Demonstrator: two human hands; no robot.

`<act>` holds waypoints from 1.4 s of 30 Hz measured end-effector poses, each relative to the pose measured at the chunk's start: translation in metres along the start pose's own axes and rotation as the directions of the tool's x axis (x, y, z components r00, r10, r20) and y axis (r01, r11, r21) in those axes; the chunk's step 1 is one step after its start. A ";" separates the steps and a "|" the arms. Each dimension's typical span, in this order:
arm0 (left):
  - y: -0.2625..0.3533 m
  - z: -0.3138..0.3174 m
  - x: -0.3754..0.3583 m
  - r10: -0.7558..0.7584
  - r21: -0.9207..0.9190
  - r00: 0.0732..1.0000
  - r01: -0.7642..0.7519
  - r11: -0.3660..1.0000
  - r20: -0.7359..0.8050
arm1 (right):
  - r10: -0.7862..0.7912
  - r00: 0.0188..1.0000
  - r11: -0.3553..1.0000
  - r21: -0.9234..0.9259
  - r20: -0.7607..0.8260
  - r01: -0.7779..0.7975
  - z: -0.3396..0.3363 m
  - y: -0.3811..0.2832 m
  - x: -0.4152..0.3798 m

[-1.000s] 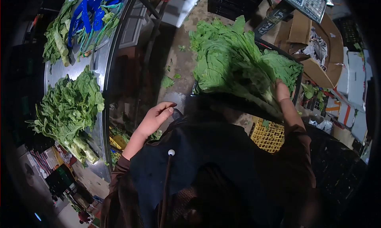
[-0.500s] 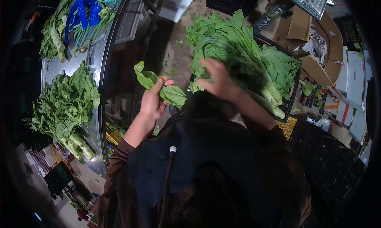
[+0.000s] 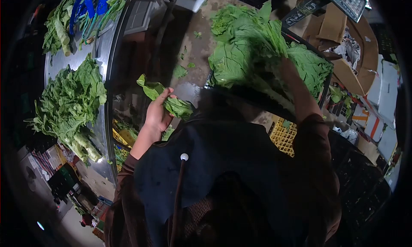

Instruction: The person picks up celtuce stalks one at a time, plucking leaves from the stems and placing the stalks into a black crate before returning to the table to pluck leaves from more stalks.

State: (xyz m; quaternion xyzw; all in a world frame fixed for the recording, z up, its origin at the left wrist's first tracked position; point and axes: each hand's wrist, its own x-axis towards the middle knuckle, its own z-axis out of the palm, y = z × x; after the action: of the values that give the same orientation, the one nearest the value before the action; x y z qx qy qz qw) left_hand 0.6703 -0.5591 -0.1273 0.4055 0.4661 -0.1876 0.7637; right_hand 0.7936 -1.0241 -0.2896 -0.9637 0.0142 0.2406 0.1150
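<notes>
My left hand (image 3: 158,112) is closed around a loose green leaf (image 3: 182,108), which sticks out on both sides of the fingers. At the right, a pile of leafy greens with thick pale stems (image 3: 234,53) lies in a black crate (image 3: 325,90). My right hand (image 3: 286,67) reaches in among these greens near their stems. Blur and shadow hide its fingers, so its grip does not show.
To the left, a metal table (image 3: 99,41) carries another bunch of leafy greens (image 3: 75,105) and blue straps (image 3: 88,8). A scale (image 3: 347,2) and an open cardboard box (image 3: 362,45) stand at the upper right. A yellow crate (image 3: 283,137) sits low, near my body.
My right hand has moved right and into the greens near the stems, and some greens have shifted. My left hand still holds the leaf, slightly lower and further left.
</notes>
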 end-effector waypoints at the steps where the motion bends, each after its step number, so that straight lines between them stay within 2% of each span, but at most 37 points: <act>1: 0.001 -0.004 0.000 -0.005 0.025 1.000 0.005 1.000 0.027 | 0.004 0.997 1.000 -0.006 0.075 -0.004 0.000 0.009 -0.007; 5: -0.006 -0.008 0.008 -0.047 -0.005 0.997 0.047 0.999 0.061 | -0.070 0.997 0.997 -0.025 0.031 0.071 0.037 0.031 -0.010; 7: -0.010 -0.008 0.009 -0.059 -0.001 0.996 0.059 0.998 0.072 | -0.256 0.955 0.960 -0.155 -0.152 0.233 0.069 0.041 -0.002; 8: -0.012 -0.006 0.011 -0.062 0.000 0.994 0.062 0.998 0.091 | -0.253 0.956 0.961 -0.151 -0.147 0.231 0.069 0.039 -0.003; 11: -0.013 0.004 0.011 -0.075 0.009 0.996 0.075 0.997 0.054 | -0.176 0.979 0.972 -0.175 -0.101 0.157 0.048 0.020 -0.011; 13: -0.015 0.011 0.013 -0.084 0.008 0.994 0.084 0.996 0.066 | 0.094 0.993 0.973 -0.216 0.072 -0.077 0.028 -0.003 -0.009; 17: -0.013 0.007 0.010 -0.085 0.043 0.986 0.080 0.996 0.141 | -0.018 1.000 0.974 -0.227 -0.013 0.015 0.048 0.018 -0.008; 19: -0.009 0.001 0.003 -0.069 0.064 0.991 0.062 0.996 0.113 | -0.112 0.982 0.971 -0.227 -0.149 0.076 0.045 0.019 -0.021; 20: -0.006 -0.002 0.001 -0.051 0.089 0.994 0.043 0.995 0.093 | -0.118 0.982 0.970 -0.229 -0.147 0.082 0.046 0.019 -0.016; 22: -0.006 -0.009 -0.003 -0.042 0.087 0.997 0.036 0.996 0.071 | 0.047 0.998 0.976 -0.211 -0.038 -0.054 0.049 0.015 0.001; 23: -0.006 -0.013 -0.007 -0.040 0.066 0.998 0.037 0.997 0.047 | 0.045 0.998 0.977 -0.208 -0.034 -0.051 0.048 0.009 0.003; 25: -0.005 -0.019 -0.010 -0.031 0.034 0.999 0.030 0.999 0.029 | 0.252 0.949 0.927 -0.328 0.189 -0.180 0.022 -0.013 0.011; 26: -0.005 -0.022 -0.012 -0.031 0.030 0.999 0.030 0.999 0.023 | 0.244 0.952 0.926 -0.335 0.186 -0.172 0.005 -0.033 0.004; 27: -0.006 -0.026 -0.013 -0.035 0.026 0.999 0.034 0.999 0.013 | 0.121 0.992 0.940 -0.324 0.031 -0.105 -0.009 -0.061 -0.018; 28: -0.009 -0.031 -0.013 -0.038 0.020 0.999 0.038 0.999 0.008 | -0.002 0.993 0.947 -0.318 -0.122 -0.037 -0.013 -0.086 -0.034; 30: -0.011 -0.036 -0.009 -0.033 0.037 0.999 0.032 0.999 0.018 | -0.151 0.979 0.988 -0.051 -0.136 0.145 0.013 -0.120 -0.040; 32: -0.012 -0.035 -0.007 -0.034 0.030 0.999 0.033 0.999 0.037 | -0.216 0.976 0.975 -0.046 0.006 0.216 0.027 -0.163 -0.042; 33: -0.012 -0.035 -0.007 -0.037 0.026 0.998 0.035 0.999 0.053 | -0.221 0.975 0.974 -0.043 0.008 0.221 0.037 -0.177 -0.039; 35: -0.011 -0.034 -0.008 -0.032 0.034 0.998 0.030 0.999 0.047 | -0.405 0.894 0.908 0.036 -0.193 0.418 0.055 -0.199 -0.024; 36: -0.010 -0.033 -0.010 -0.031 0.045 0.998 0.029 0.999 0.049 | -0.407 0.894 0.906 0.042 -0.189 0.421 0.054 -0.210 -0.014; 38: -0.006 -0.028 -0.014 -0.030 0.048 1.000 0.030 0.998 0.008 | -0.413 0.892 0.781 0.432 -0.185 0.451 0.042 -0.230 0.012; 40: -0.008 -0.029 -0.017 -0.040 0.046 0.999 0.041 0.998 -0.032 | -0.336 0.888 0.528 0.718 -0.313 0.453 0.004 -0.258 0.019; 41: -0.008 -0.031 -0.015 -0.042 0.034 0.998 0.043 0.998 -0.040 | -0.335 0.890 0.531 0.718 -0.309 0.450 -0.015 -0.260 0.018; 42: -0.009 -0.033 -0.014 -0.046 0.022 0.998 0.047 0.999 -0.046 | -0.362 0.874 0.434 0.772 -0.323 0.465 -0.033 -0.261 0.016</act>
State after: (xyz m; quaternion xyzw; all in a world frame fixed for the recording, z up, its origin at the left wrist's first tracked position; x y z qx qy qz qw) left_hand 0.6387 -0.5393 -0.1268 0.4073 0.4905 -0.2013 0.7437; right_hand 0.8443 -0.7773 -0.2125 -0.7765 -0.1039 0.1160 0.6106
